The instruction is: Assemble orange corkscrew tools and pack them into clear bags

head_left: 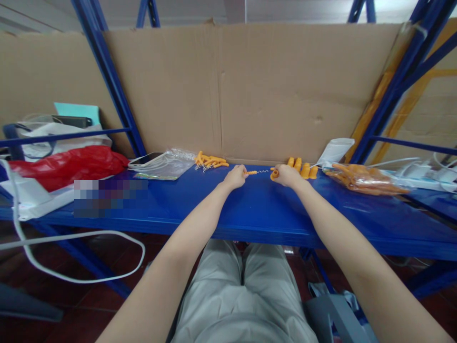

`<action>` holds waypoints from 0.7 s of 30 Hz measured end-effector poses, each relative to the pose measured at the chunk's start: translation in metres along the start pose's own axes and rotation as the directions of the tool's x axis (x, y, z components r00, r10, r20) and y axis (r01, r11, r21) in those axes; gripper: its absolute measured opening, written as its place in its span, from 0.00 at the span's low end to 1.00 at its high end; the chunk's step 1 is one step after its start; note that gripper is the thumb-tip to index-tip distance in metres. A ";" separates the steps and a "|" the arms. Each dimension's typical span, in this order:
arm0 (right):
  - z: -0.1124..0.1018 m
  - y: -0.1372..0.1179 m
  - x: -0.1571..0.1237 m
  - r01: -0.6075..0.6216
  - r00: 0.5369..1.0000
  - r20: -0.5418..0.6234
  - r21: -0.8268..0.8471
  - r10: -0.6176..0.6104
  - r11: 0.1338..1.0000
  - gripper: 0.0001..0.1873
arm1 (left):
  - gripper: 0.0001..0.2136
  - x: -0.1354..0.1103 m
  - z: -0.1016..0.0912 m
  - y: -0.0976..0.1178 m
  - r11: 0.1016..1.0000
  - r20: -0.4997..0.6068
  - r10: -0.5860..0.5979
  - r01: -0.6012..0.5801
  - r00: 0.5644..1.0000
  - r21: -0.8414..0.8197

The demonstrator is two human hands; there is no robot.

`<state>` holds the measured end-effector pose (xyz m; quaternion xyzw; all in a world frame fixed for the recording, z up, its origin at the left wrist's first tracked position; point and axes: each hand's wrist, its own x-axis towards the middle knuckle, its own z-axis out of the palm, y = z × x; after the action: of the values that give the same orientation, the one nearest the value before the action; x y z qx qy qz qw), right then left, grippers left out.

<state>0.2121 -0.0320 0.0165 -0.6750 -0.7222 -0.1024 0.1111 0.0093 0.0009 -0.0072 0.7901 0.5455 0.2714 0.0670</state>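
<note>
Near the tabletop's (257, 205) back edge, the left hand (236, 176) pinches an orange stick (252, 172) and the right hand (287, 176) grips an orange cone (274, 175), the chain (263, 171) between them apparently being drawn straight, which calls for steady fingers

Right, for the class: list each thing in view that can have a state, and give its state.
Left hand, closed on an orange stick
Right hand, closed on an orange piece
Chain, stretched between the hands
Cones, standing
Red bag, crumpled
Clear bag, filled
White cable, looped
</note>
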 end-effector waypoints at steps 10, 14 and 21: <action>0.005 -0.004 0.001 0.086 0.993 -0.086 0.040 -0.083 0.995 0.16 | 0.03 0.004 0.004 -0.003 0.991 -0.032 0.123 -0.125 0.992 -0.045; 0.002 -0.003 0.000 0.090 0.994 -0.063 0.058 -0.086 0.994 0.14 | 0.03 0.002 0.001 -0.004 0.998 -0.041 0.056 -0.057 0.998 -0.027; 0.009 0.004 0.005 0.287 0.951 -0.151 0.121 -0.268 0.950 0.13 | 0.04 0.001 -0.004 -0.008 1.000 -0.073 -0.014 0.015 0.997 0.003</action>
<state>0.2155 -0.0242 0.0093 -0.5486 -0.8064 -0.1103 0.1911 0.0015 0.0042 -0.0067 0.7758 0.5537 0.2988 0.0478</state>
